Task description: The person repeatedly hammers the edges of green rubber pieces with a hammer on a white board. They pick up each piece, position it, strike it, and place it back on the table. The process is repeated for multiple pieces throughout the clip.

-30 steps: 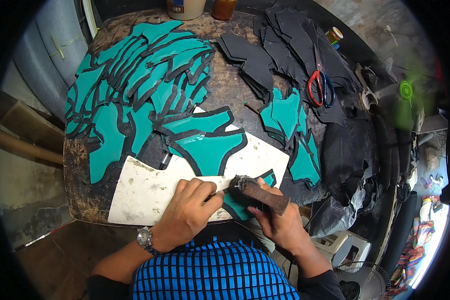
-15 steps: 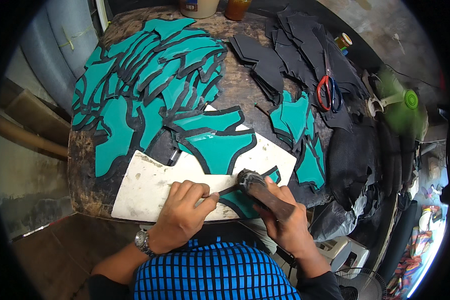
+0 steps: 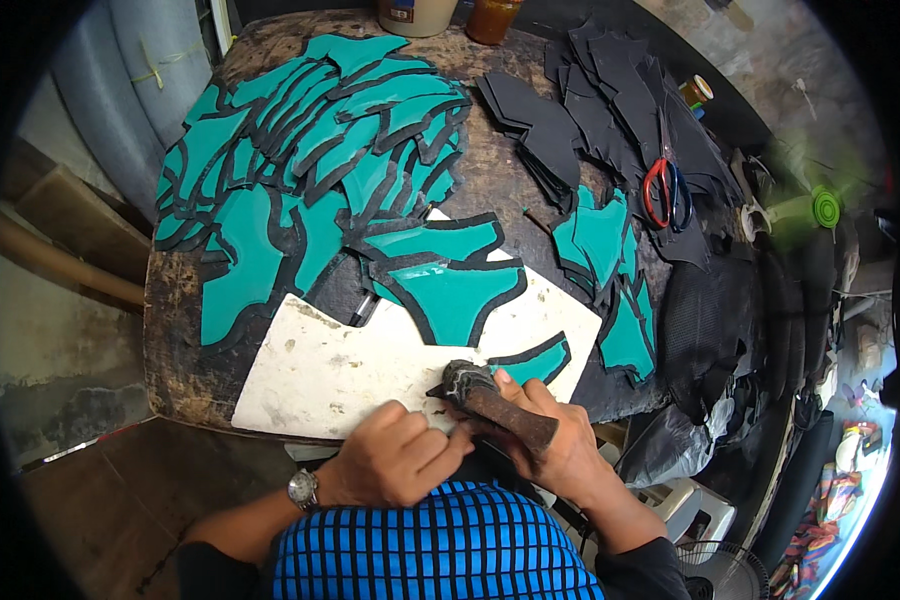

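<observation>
Containers: a cream tub (image 3: 417, 14) with a dark label patch and an amber jar (image 3: 491, 17) stand at the table's (image 3: 175, 330) far edge; contents cannot be told. A small yellow-banded can (image 3: 697, 91) sits at the right, among black cut pieces (image 3: 610, 100).
Right hand (image 3: 560, 445): fingers wrapped tight around a worn hammer (image 3: 495, 400), its head resting on the white board (image 3: 320, 375) at the near edge.
Left hand (image 3: 395, 460): curled, knuckles bent, pressing on the board just beside the hammer head; whether it pinches anything cannot be told.
Work pieces: teal black-edged pieces (image 3: 455, 295) lie on the board beyond the hands.
Scissors (image 3: 662, 190): red-handled, on the black pieces.
</observation>
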`<state>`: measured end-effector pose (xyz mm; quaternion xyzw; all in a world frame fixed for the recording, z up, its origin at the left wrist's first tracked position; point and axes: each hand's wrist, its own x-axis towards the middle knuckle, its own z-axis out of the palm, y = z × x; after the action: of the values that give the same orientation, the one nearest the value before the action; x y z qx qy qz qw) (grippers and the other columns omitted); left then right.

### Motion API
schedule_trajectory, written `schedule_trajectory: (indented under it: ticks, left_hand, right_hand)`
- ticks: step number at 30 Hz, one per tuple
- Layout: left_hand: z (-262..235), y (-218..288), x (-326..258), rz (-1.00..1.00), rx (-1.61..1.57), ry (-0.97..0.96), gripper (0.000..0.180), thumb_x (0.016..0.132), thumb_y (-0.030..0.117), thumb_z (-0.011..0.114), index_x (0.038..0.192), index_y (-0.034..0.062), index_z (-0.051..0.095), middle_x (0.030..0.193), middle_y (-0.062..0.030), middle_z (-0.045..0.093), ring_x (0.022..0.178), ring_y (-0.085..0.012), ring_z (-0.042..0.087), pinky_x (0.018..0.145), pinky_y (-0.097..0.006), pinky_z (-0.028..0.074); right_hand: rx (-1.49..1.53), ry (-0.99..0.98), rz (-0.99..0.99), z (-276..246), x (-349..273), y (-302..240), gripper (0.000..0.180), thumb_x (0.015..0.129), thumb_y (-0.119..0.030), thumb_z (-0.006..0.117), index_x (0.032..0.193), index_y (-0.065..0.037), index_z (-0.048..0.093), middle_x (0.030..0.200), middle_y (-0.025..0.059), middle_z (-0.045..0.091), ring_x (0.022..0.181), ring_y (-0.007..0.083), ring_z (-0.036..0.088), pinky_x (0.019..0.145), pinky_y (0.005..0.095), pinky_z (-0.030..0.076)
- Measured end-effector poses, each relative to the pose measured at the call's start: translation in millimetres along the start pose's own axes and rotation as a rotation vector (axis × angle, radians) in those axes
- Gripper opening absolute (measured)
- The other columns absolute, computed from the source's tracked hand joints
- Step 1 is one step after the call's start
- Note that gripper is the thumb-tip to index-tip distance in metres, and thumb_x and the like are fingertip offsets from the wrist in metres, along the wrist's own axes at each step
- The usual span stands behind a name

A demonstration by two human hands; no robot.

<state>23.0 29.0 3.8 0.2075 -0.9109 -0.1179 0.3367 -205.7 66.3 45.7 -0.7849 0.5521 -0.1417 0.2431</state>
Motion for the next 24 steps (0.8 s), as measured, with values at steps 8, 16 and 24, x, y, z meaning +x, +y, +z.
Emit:
schedule_trajectory:
  ticks: [8, 16, 24]
  left_hand:
    - [5, 15, 2, -0.096, 0.119, -0.252, 0.032, 0.081, 0.011, 0.062, 0.107, 0.0000, 0.075, 0.060, -0.0017, 0.055, 0.054, -0.0143, 0.052, 0.052, -0.030, 0.038]
    - [5, 17, 5, -0.086, 0.148, -0.291, 0.027, 0.077, 0.012, 0.063, 0.098, -0.0004, 0.074, 0.056, -0.0038, 0.059, 0.053, -0.0152, 0.057, 0.051, -0.030, 0.040]
    - [-1, 3, 7, -0.058, 0.035, -0.157, 0.020, 0.081, 0.014, 0.065, 0.096, 0.0048, 0.074, 0.058, 0.0022, 0.053, 0.052, -0.0141, 0.053, 0.052, -0.030, 0.040]
  right_hand:
    - [0.051, 0.189, -0.096, -9, 2, 2, 0.074, 0.076, -0.007, 0.082, 0.144, -0.001, 0.052, 0.086, 0.0144, 0.061, 0.063, 0.0314, 0.064, 0.054, 0.0394, 0.052]
    - [-0.128, 0.065, -0.139, -11, 3, -2, 0.091, 0.071, -0.013, 0.082, 0.154, -0.018, 0.045, 0.088, 0.0074, 0.050, 0.061, 0.0255, 0.059, 0.050, 0.0375, 0.050]
    - [-0.077, 0.165, -0.065, -16, 8, 8, 0.072, 0.070, -0.011, 0.081, 0.139, -0.021, 0.060, 0.102, 0.0091, 0.061, 0.073, 0.0275, 0.062, 0.067, 0.0424, 0.053]
